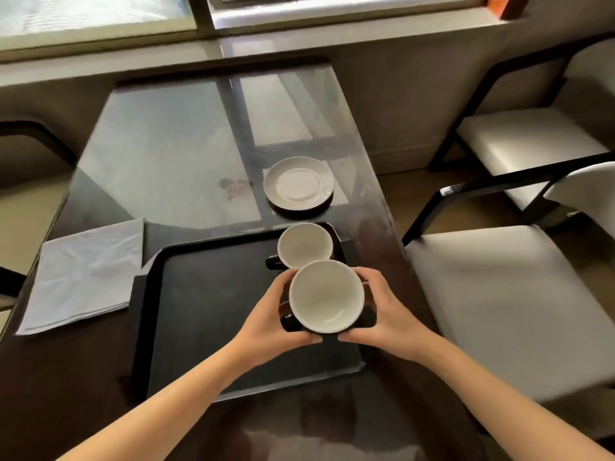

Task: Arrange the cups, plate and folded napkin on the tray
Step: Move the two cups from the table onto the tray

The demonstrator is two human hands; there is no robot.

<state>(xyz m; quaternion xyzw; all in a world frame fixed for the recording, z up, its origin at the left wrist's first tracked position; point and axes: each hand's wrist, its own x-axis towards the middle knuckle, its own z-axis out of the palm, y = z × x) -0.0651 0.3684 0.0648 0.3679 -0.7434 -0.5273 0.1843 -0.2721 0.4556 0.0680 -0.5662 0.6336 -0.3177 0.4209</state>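
Cradling the near black white-lined ceramic cup [326, 296] in clasped fingers of both left hand [266, 314] and right hand [389, 311], above the black rectangular tray [206, 294] at its 3 o'clock side, the person should lower it level, clear of the second cup [305, 245] at 12 o'clock.

2 cups: near cup [326, 296] & far cup [305, 245]. 1 plate [298, 183]. 1 folded napkin [85, 276]. 1 tray [213, 294]. 1 table [173, 154]. 2 hands: left hand [271, 319], right hand [387, 314]. Chairs: 2 on the right, nearer chair [492, 294] & farther chair [529, 138].

Two bare forearms, no sleeves, left grip [276, 314], right grip [387, 311], no rings or watch
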